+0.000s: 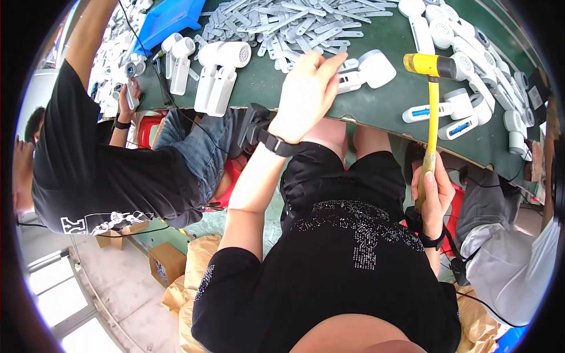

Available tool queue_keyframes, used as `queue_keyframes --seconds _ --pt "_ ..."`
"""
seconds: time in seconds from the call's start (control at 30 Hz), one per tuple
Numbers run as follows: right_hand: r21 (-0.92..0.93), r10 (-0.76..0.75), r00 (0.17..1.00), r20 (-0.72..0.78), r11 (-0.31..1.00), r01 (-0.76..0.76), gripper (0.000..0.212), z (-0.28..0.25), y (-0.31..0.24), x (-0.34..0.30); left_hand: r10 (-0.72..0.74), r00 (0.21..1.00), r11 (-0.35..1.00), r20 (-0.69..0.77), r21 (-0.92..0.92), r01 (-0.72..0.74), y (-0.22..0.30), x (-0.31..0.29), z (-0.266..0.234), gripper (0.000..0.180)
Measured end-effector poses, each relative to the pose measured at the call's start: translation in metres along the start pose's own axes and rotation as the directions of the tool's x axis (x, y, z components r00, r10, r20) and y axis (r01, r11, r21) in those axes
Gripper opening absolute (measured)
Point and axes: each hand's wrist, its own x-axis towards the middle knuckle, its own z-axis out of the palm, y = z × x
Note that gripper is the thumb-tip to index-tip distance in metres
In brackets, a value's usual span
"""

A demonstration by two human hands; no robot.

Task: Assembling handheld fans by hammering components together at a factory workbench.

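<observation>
Clock read from frame centre. Left hand [307, 91] sits between 12 and 1, fingers partly extended over the handle of a white fan unit [378, 69]; whether they grip it or only rest there, I cannot tell. The unit lies between 1 and 2 on the green table [388, 101], round head pointing away from the hand, handle partly hidden by the fingers. Right hand [434, 191], at 3, is closed round the mallet [432, 100], whose yellow-and-black head stands at 2, overlapping in view the heap of white fans [491, 70]; contact there cannot be told. Two open units with blue parts [461, 127] lie just past 2, below the mallet head. Grey strips [306, 26] are piled at 12. Risks, my judgement: a low or wide swing could clip the open units or the heap; a stroke landing off the mark could catch the left fingertips, since they sit right at the handle; a loose hold could let the unit skid; too hard a blow could crack its shell.
</observation>
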Motion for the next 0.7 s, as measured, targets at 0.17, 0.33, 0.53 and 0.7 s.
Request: queue_keyframes --seconds 0.17,0.33,0.53,0.7 --pt "-0.022 -0.001 1.0 0.029 1.0 0.001 0.045 0.007 -0.004 0.002 0.002 0.994 0.999 -0.106 0.034 0.002 -0.002 -0.013 0.02 0.029" --pt "-0.021 -0.002 0.999 0.047 1.0 0.003 0.045 0.011 -0.006 0.002 0.002 0.974 0.997 -0.228 0.075 0.016 0.002 -0.012 0.029 0.026" --pt "-0.111 0.038 0.997 0.065 0.993 -0.03 0.045 0.005 -0.008 0.007 -0.009 0.985 0.996 -0.172 0.08 0.023 0.005 -0.015 0.027 0.024" --pt "-0.233 0.162 0.979 0.12 0.964 -0.13 0.044 0.002 -0.009 0.015 -0.047 0.984 0.993 -0.17 0.102 0.065 0.007 -0.017 0.025 0.021"
